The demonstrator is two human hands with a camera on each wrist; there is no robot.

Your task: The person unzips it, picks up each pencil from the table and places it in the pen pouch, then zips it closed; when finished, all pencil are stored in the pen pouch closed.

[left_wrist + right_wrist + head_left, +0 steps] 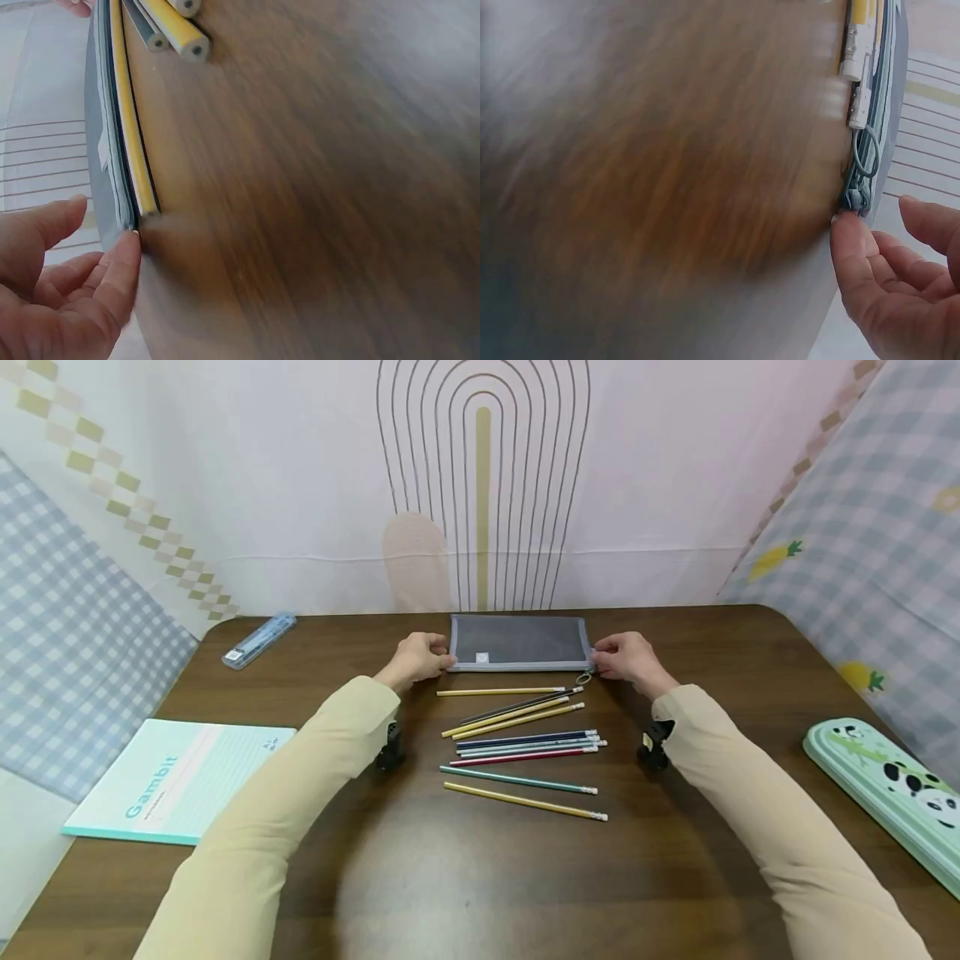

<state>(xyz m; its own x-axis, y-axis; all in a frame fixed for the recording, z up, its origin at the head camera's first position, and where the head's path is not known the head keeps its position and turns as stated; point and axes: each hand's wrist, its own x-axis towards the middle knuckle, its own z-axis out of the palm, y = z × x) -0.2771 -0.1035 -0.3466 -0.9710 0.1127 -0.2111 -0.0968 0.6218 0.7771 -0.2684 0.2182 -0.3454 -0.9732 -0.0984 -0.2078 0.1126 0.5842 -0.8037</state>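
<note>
A grey zip pouch [525,639] with a pale border and a small white label lies flat near the table's back edge. My left hand [418,657] is at its left front corner. In the left wrist view a fingertip [129,244] touches the corner, and the thumb stands apart. At the right front corner my right hand [625,657] touches the zip end, where a ring pull [583,678] hangs. The right thumb [926,217] is also apart from the fingers. Just in front of the pouch lies a yellow pencil [498,692].
Several more pencils, yellow, black, blue, red and a green pencil [517,779], lie in rows between my forearms. A notebook [180,777] and a slim clear blue case [258,641] lie on the left. A green panda pencil case [885,793] sits at the right edge.
</note>
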